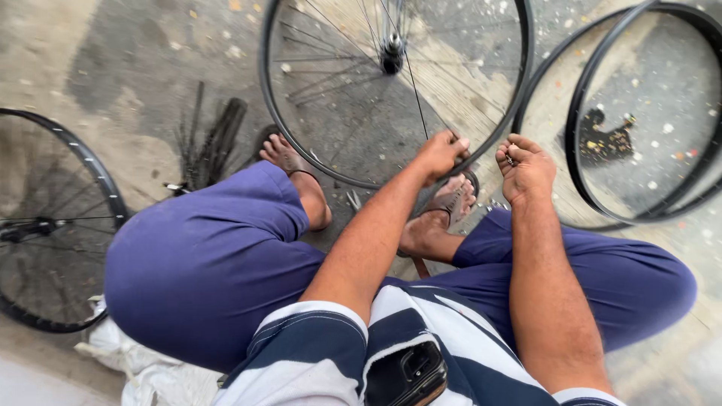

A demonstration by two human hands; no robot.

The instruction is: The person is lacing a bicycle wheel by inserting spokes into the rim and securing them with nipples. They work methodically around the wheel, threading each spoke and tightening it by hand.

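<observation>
As right hand [525, 167] closes, its small metal piece [511, 159] stays unclear — half hidden.

A seated person's left hand [442, 153] grips the lower edge of a black spoked bicycle wheel rim [519, 75] standing on the concrete ground [135, 68]. The right hand [524, 168] pinches what may be small metal spoke nipples [511, 159]. Two bare black hoops [579, 113] lie just beside.
</observation>
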